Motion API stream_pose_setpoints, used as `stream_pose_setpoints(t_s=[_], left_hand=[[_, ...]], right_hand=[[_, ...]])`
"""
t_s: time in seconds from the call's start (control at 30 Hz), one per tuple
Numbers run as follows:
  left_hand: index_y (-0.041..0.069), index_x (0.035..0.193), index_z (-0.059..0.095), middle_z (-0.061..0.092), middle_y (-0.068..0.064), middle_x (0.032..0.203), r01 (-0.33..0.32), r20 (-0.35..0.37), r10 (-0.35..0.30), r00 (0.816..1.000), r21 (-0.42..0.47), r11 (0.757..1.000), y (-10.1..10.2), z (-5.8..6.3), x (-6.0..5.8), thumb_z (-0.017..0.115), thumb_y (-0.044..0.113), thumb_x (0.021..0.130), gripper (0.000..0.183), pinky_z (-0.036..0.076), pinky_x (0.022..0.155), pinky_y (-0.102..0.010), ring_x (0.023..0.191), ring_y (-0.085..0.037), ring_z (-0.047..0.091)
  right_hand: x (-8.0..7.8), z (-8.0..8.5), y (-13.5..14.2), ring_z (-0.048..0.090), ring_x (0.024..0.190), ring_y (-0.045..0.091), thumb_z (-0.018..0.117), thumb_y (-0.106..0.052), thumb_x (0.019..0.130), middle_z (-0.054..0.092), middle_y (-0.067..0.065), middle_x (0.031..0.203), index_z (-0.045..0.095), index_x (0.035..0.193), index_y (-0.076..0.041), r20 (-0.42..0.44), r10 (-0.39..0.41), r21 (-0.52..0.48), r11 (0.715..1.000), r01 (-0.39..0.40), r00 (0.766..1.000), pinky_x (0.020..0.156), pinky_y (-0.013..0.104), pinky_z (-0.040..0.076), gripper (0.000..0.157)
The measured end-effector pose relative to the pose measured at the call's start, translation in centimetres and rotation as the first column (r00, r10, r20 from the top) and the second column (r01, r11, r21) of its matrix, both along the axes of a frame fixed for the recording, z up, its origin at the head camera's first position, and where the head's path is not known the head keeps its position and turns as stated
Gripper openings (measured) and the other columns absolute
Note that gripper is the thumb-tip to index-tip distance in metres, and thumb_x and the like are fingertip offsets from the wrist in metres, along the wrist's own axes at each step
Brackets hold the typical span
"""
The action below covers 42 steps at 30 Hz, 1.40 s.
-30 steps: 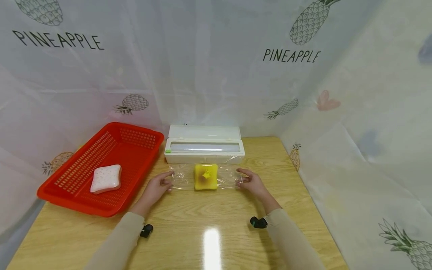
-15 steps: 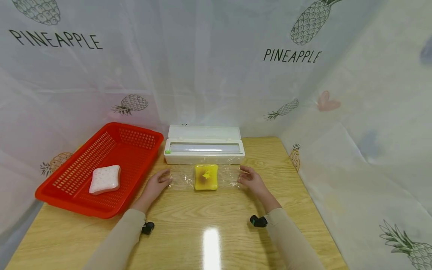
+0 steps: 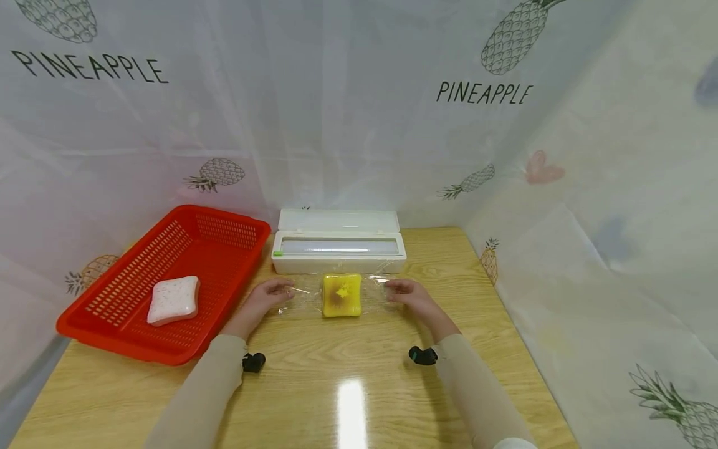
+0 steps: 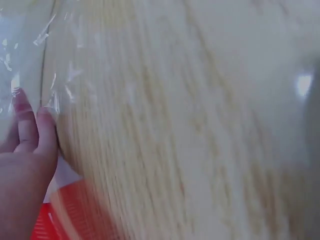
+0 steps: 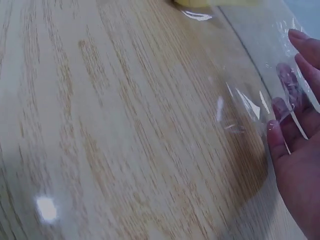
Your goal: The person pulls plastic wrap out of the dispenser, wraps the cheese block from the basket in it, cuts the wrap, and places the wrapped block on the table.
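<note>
A yellow, bread-slice-shaped block (image 3: 342, 295) with a browned patch sits on a strip of clear cling film (image 3: 305, 297) on the table. At the film's left end is my left hand (image 3: 270, 294), fingers extended and touching the film. My right hand (image 3: 411, 295) is at the other end, its fingers slightly bent. In the right wrist view, several fingertips (image 5: 286, 75) show through the film, spread apart rather than pinching. The left wrist view shows the left fingers (image 4: 27, 122) against the crinkled film edge.
Behind the block stands a white cling film dispenser (image 3: 339, 264) with its lid raised. A red basket (image 3: 224, 249) at the left holds a white, similarly shaped block (image 3: 174, 300). Patterned sheets (image 3: 336, 125) enclose the wooden table (image 3: 314, 386) at the back and sides.
Both hands have moved inward toward the yellow block, bringing the film's ends with them. The block, dispenser and basket have stayed in place.
</note>
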<state>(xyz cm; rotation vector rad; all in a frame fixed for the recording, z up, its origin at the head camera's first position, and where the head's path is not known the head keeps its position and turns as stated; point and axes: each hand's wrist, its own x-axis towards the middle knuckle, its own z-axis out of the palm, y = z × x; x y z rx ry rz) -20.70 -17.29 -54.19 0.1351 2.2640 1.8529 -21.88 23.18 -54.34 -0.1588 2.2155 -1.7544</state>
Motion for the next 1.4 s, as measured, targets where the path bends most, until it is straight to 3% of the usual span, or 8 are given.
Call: stream_pose_setpoints(t_s=[0.13, 0.3, 0.47, 0.73, 0.93, 1.03, 1.17, 1.4], left_hand=[[0.001, 0.135, 0.056, 0.058, -0.017, 0.132, 0.056, 0.022, -0.056, 0.998, -0.007, 0.998, -0.1, 0.0, 0.3, 0.070, 0.016, 0.091, 0.048, 0.044, 0.091, -0.026, 0.117, -0.026, 0.054], [0.000, 0.139, 0.051, 0.057, -0.024, 0.129, 0.051, 0.044, -0.051, 0.998, 0.004, 0.999, 0.0, -0.2, 0.5, 0.070, 0.007, 0.090, 0.054, 0.052, 0.080, -0.023, 0.102, -0.022, 0.063], [-0.005, 0.137, 0.052, 0.054, -0.028, 0.132, 0.048, 0.013, -0.048, 0.999, 0.030, 0.998, 0.2, -0.5, 0.7, 0.064, -0.002, 0.092, 0.047, 0.055, 0.078, -0.026, 0.098, -0.019, 0.066], [-0.006, 0.134, 0.053, 0.056, -0.024, 0.130, 0.057, 0.104, -0.070, 0.992, 0.120, 0.991, 0.4, -0.7, 1.8, 0.065, 0.005, 0.093, 0.045, 0.054, 0.084, -0.031, 0.100, -0.018, 0.065], [0.005, 0.133, 0.059, 0.053, -0.018, 0.137, 0.065, 0.050, -0.062, 0.997, -0.071, 0.995, 0.0, -0.4, 2.2, 0.078, 0.011, 0.083, 0.054, 0.049, 0.083, -0.024, 0.108, -0.020, 0.055], [0.003, 0.135, 0.057, 0.052, -0.021, 0.137, 0.085, 0.048, -0.081, 0.996, -0.089, 0.992, -0.2, -0.3, 2.2, 0.078, 0.008, 0.082, 0.057, 0.050, 0.081, -0.025, 0.103, -0.021, 0.057], [-0.002, 0.137, 0.053, 0.051, -0.026, 0.134, 0.109, 0.068, -0.105, 0.992, -0.051, 0.993, -0.4, -0.5, 2.0, 0.075, 0.002, 0.083, 0.059, 0.055, 0.077, -0.028, 0.089, -0.019, 0.063], [-0.004, 0.138, 0.052, 0.049, -0.026, 0.138, 0.104, 0.106, -0.102, 0.989, -0.015, 0.994, -0.4, -0.6, 1.9, 0.069, -0.008, 0.085, 0.056, 0.057, 0.078, -0.033, 0.082, -0.019, 0.066]], right_hand=[[0.1, 0.2, 0.0, 0.053, 0.122, 0.030, 0.070, -0.004, 0.089, 0.061, 0.015, 0.129, 0.060, 0.129, 0.003, 0.016, -0.051, 0.000, 0.999, 0.051, 0.999, 0.103, 0.040, 0.041, 0.042], [0.1, 0.4, -0.1, 0.064, 0.106, 0.022, 0.071, -0.001, 0.087, 0.065, 0.016, 0.121, 0.063, 0.125, 0.004, 0.004, -0.093, 0.012, 0.996, 0.093, 0.996, 0.088, 0.027, 0.049, 0.039], [0.2, 0.2, -0.1, 0.068, 0.093, 0.017, 0.067, 0.005, 0.087, 0.067, 0.017, 0.113, 0.067, 0.117, 0.006, -0.031, -0.129, 0.004, 0.992, 0.129, 0.991, 0.080, 0.026, 0.053, 0.030], [0.5, 0.0, -0.1, 0.064, 0.091, 0.013, 0.066, -0.003, 0.091, 0.068, 0.014, 0.114, 0.067, 0.117, 0.005, -0.042, -0.005, 0.006, 1.000, 0.005, 0.999, 0.072, 0.023, 0.052, 0.027], [1.1, -0.2, 0.4, 0.067, 0.096, 0.021, 0.070, 0.000, 0.087, 0.067, 0.015, 0.113, 0.062, 0.123, 0.006, 0.054, 0.069, -0.022, 0.997, -0.068, 0.996, 0.080, 0.029, 0.054, 0.037], [1.5, -0.1, 0.8, 0.068, 0.096, 0.027, 0.067, 0.005, 0.087, 0.067, 0.020, 0.110, 0.057, 0.126, 0.010, 0.098, 0.117, -0.058, 0.992, -0.112, 0.988, 0.082, 0.036, 0.056, 0.041], [1.7, -0.2, 1.2, 0.069, 0.096, 0.028, 0.064, 0.010, 0.088, 0.067, 0.024, 0.108, 0.052, 0.128, 0.015, 0.124, 0.124, -0.091, 0.989, -0.113, 0.984, 0.082, 0.038, 0.056, 0.042], [1.9, -0.8, 1.7, 0.069, 0.097, 0.026, 0.061, 0.013, 0.089, 0.066, 0.026, 0.109, 0.051, 0.130, 0.016, 0.127, 0.104, -0.114, 0.989, -0.090, 0.986, 0.080, 0.037, 0.056, 0.042]])
